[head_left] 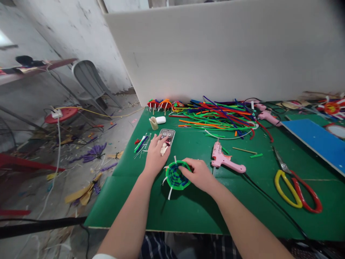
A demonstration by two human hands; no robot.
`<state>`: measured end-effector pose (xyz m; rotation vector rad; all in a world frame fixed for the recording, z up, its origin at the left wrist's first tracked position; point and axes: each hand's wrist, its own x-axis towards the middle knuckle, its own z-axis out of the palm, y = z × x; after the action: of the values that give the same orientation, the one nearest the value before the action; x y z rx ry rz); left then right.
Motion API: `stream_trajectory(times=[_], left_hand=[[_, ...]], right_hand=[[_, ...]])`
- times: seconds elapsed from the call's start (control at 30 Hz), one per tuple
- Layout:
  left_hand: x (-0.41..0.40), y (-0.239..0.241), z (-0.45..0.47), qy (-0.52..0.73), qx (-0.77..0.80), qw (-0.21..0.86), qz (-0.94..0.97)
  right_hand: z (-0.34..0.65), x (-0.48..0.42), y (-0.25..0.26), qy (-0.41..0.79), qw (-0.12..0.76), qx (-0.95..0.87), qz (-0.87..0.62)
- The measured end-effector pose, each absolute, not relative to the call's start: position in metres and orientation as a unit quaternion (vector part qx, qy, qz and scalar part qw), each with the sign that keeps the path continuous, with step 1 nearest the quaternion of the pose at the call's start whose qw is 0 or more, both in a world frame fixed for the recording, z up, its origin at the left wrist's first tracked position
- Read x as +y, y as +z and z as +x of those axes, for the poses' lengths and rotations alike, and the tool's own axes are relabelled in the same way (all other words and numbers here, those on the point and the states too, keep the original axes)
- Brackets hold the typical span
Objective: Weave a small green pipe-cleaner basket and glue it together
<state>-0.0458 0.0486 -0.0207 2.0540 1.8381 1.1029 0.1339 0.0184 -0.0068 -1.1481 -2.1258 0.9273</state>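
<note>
My right hand [198,174] pinches the edge of a round, shallow disc [176,182] woven from green and blue pipe cleaners. White ends stick out from the disc's rim, and it is held just above the table. Fingers spread, my left hand [156,153] lies over a phone [170,136] whose lit screen shows a clock. Left of that hand is a small bundle of green, blue and white pipe cleaners and thin wires [142,144]. A pink glue gun [225,160] lies on its side to the right of my right hand.
Many loose coloured pipe cleaners [218,115] lie along the back of the green table [194,219]. Red-and-yellow-handled scissors [289,172] and a blue board [315,138] are at right. Further back are a second pink glue gun [266,116], a white case [161,120] and finished-looking colourful pieces [165,104].
</note>
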Motion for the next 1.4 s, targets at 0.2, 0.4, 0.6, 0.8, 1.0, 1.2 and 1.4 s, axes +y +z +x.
stream_trajectory(times=[0.2,0.4,0.6,0.8,1.0,1.2,1.4], left_hand=[[0.016,0.005,-0.039,0.422,0.506,0.464,0.592],[0.009,0.013,-0.038,0.409,0.457,0.553,0.564],[0.009,0.005,-0.045,0.394,0.471,0.589,0.526],[0.005,0.004,-0.050,0.341,0.444,0.636,0.531],[0.003,0.001,-0.053,0.323,0.463,0.593,0.574],[0.022,-0.014,-0.069,0.334,0.599,0.207,0.697],[0.042,-0.034,-0.057,0.209,0.672,-0.095,0.704]], right_hand=[[0.140,0.027,-0.011,0.328,0.317,-0.732,-0.506],[0.143,0.031,-0.013,0.305,0.347,-0.712,-0.529],[0.143,0.032,-0.014,0.303,0.351,-0.726,-0.508],[0.140,0.032,-0.016,0.313,0.368,-0.707,-0.517],[0.137,0.030,-0.017,0.309,0.367,-0.724,-0.496],[0.140,0.032,-0.018,0.292,0.402,-0.699,-0.515],[0.142,0.034,-0.018,0.278,0.421,-0.688,-0.521]])
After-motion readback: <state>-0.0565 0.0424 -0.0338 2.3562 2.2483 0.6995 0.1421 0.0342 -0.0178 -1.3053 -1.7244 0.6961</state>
